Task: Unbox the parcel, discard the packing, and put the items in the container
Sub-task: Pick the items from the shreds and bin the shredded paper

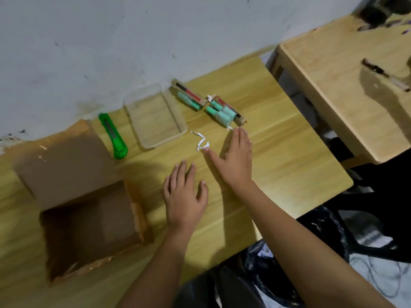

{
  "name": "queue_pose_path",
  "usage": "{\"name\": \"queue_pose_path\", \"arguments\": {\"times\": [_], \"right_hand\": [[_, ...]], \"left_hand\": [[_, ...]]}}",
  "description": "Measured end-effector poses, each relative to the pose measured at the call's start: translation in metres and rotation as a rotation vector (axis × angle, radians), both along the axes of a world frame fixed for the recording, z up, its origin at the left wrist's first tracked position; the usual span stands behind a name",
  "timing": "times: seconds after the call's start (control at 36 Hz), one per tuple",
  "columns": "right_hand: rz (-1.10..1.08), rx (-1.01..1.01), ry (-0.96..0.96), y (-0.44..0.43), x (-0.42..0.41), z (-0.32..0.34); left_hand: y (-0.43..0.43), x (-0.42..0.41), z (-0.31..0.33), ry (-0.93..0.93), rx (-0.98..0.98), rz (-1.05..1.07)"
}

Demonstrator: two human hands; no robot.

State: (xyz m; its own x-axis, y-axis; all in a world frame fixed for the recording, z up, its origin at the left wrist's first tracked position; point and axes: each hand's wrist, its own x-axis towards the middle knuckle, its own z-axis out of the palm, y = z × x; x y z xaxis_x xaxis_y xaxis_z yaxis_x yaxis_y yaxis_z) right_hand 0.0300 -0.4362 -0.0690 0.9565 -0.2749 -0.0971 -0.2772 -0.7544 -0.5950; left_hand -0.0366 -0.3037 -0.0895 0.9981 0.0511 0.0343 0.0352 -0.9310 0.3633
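Note:
An open brown cardboard box (89, 221) sits at the left of the wooden table, its inside looking empty. A clear plastic container (155, 117) stands empty by the wall. To its right lie two cardboard-backed packs of teal cylinders (190, 96) (223, 112). White shredded paper strips (201, 141) lie in front of the container. My right hand (233, 158) hovers flat over the table, its thumb tip at the strips and its fingertips close to the nearer pack. My left hand (184, 196) rests open beside the box, holding nothing.
A green utility knife (113, 136) lies left of the container. A second wooden table (347, 90) with a pen stands at the right. A black plastic bag (278, 274) hangs open below the table's near edge.

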Motion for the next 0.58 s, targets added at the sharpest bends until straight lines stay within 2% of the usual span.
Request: {"name": "queue_pose_path", "arguments": {"times": [0.19, 0.36, 0.58], "right_hand": [[-0.159, -0.06, 0.003, 0.024, 0.016, -0.007], [-0.202, -0.108, -0.011, 0.03, 0.021, -0.012], [-0.119, -0.052, -0.228, 0.025, 0.011, -0.015]], "left_hand": [[0.002, -0.001, 0.003, 0.026, -0.048, -0.003], [0.003, -0.002, 0.003, 0.059, -0.029, -0.018], [0.002, -0.002, 0.004, 0.068, -0.038, -0.023]]}}
